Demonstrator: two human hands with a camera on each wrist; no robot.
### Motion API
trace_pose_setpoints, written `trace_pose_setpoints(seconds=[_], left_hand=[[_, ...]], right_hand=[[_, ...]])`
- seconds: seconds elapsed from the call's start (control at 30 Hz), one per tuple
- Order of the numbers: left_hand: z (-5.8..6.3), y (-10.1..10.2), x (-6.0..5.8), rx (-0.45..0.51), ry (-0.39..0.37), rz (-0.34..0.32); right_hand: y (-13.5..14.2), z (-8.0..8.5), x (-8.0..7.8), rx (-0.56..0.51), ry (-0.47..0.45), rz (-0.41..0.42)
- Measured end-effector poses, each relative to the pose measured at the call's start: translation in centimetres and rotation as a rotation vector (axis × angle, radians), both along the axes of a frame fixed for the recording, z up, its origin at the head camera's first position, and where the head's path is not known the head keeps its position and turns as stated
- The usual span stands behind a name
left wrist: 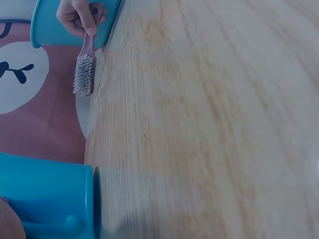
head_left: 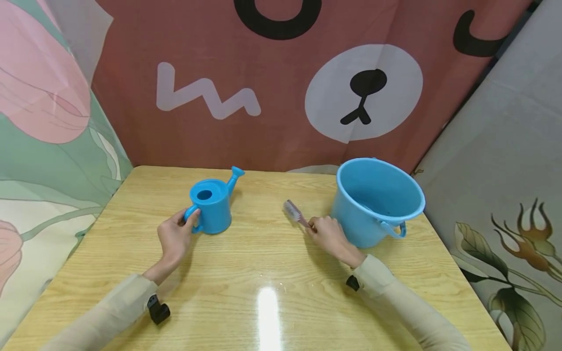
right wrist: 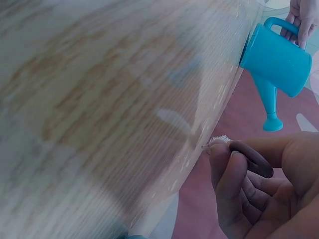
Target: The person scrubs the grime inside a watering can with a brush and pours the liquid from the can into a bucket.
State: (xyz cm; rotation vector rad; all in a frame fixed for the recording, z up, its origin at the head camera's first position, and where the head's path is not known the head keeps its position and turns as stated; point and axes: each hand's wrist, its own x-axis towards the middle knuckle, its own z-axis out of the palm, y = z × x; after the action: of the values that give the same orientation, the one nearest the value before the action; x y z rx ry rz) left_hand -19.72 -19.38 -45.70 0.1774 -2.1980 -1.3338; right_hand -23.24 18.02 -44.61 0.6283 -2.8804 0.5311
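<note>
A blue toy watering can [head_left: 216, 214] stands upright at the left of the table, its spout pointing to the back right. The fingers and thumb of my left hand [head_left: 174, 237] grip its handle. My right hand [head_left: 329, 235] pinches the handle of a small brush [head_left: 292, 211] with pale bristles, also seen whole in the left wrist view. That brush is above the table, its head towards the left. Most of its bristles are hidden behind the fingers in the right wrist view. Just beside the right hand is a light blue bucket [head_left: 357, 222].
The wooden table [head_left: 246, 282] has small glinting specks near its middle. Behind it hangs a brown cloth [head_left: 281, 136] with a bear's face. Patterned cloths [head_left: 518, 170] line the sides. A black wrist camera [head_left: 158, 310] sits on the left sleeve.
</note>
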Motion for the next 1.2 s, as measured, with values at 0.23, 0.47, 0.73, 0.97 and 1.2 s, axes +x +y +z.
trace_pose_setpoints(seconds=[0.23, 0.47, 0.73, 0.97, 1.2], left_hand=[[-0.2, -0.1, -0.1, -0.022, 0.028, -0.058], [-0.3, 0.2, 0.0, -0.011, 0.031, -0.071], [0.0, 0.4, -0.3, 0.018, 0.021, -0.035], [0.0, 0.5, -0.4, 0.039, 0.03, -0.031], [0.2, 0.6, -0.4, 0.043, 0.049, -0.049]], right_hand=[[-0.1, 0.3, 0.0, -0.003, -0.018, -0.007], [-0.3, 0.6, 0.1, -0.01, -0.029, -0.005], [-0.2, 0.8, 0.0, -0.02, -0.005, 0.001], [-0.1, 1.1, 0.0, -0.043, -0.019, 0.011], [-0.2, 1.2, -0.1, -0.036, -0.004, 0.014]])
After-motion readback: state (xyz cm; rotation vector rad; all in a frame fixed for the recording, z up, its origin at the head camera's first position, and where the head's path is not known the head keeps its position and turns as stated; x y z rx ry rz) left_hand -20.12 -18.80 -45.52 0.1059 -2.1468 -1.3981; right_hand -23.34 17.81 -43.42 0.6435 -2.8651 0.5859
